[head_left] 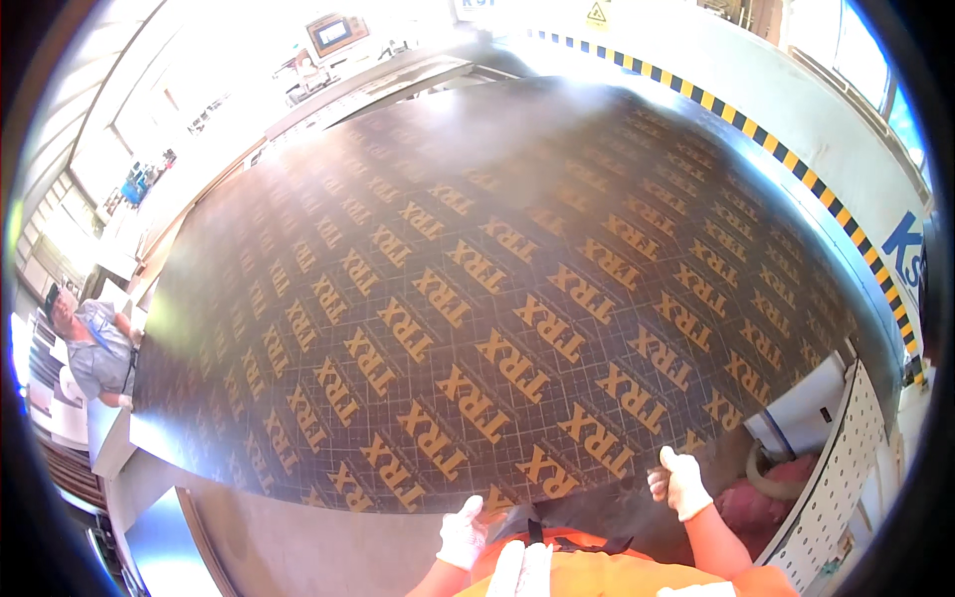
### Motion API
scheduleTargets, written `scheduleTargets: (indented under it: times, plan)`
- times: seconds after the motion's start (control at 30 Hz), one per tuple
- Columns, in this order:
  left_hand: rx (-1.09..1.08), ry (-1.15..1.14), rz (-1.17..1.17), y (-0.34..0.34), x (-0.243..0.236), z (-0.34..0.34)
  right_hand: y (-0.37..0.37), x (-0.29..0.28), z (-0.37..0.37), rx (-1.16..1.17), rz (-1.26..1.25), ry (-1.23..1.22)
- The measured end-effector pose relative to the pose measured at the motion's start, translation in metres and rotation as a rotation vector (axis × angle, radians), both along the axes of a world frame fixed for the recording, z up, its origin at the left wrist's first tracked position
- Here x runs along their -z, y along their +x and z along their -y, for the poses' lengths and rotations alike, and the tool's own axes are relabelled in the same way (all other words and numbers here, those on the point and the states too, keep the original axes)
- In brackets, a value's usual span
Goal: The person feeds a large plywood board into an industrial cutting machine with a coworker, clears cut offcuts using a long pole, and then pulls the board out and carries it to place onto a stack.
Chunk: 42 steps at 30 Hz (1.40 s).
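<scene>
A large dark brown sheet panel [527, 259], covered in a repeated gold printed pattern, spans most of the view. My left hand [463, 527], in what looks like a pale glove, grips its near edge at bottom centre, thumb up. My right hand [678, 483], also pale-covered, is closed on the near edge farther right, its fingers curled. My orange-clad body shows below the panel, between my forearms.
A co-worker [95, 348] stands at the panel's left edge, hands at it. A white machine beam [716, 55] with yellow-black striping runs along the back and right. A perforated metal plate [831, 478] is at lower right, a screen [336, 32] at the back.
</scene>
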<state>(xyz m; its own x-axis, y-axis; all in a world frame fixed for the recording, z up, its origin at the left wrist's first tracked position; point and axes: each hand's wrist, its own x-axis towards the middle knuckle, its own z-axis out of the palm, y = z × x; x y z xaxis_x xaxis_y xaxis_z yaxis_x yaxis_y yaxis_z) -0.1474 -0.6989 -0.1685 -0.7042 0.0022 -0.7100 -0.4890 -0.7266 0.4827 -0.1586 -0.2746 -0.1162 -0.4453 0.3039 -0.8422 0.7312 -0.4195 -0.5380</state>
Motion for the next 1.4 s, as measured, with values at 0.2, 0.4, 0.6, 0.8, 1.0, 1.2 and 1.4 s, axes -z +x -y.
scheduleTargets:
  times: [0.2,0.4,0.6,0.8,1.0,1.2,1.4]
  plan:
    - [-0.017,-0.075,0.053,-0.007,-0.028,-0.018,-0.023,-0.023,-0.017,-0.1,-0.058,0.026]
    - [-0.076,-0.147,0.046,0.004,-0.034,-0.046,-0.047,-0.058,-0.047,-0.253,0.063,-0.035]
    - [-0.186,-0.221,0.179,-0.027,-0.054,-0.072,-0.131,-0.121,-0.063,-0.585,0.246,0.082]
    - [-0.241,-0.36,0.345,-0.059,-0.114,-0.092,-0.253,-0.126,-0.155,-1.041,-0.596,1.059]
    - [0.184,-0.926,0.676,-0.158,-0.203,-0.145,-0.407,-0.073,-0.228,-1.549,-0.298,1.245]
    - [0.664,-1.692,-0.317,-0.272,-0.199,-0.207,-0.445,-0.053,-0.219,-1.632,-0.2,1.288]
    - [0.975,-1.764,-0.503,-0.318,-0.155,-0.224,-0.456,-0.033,-0.21,-1.658,-0.229,1.315]
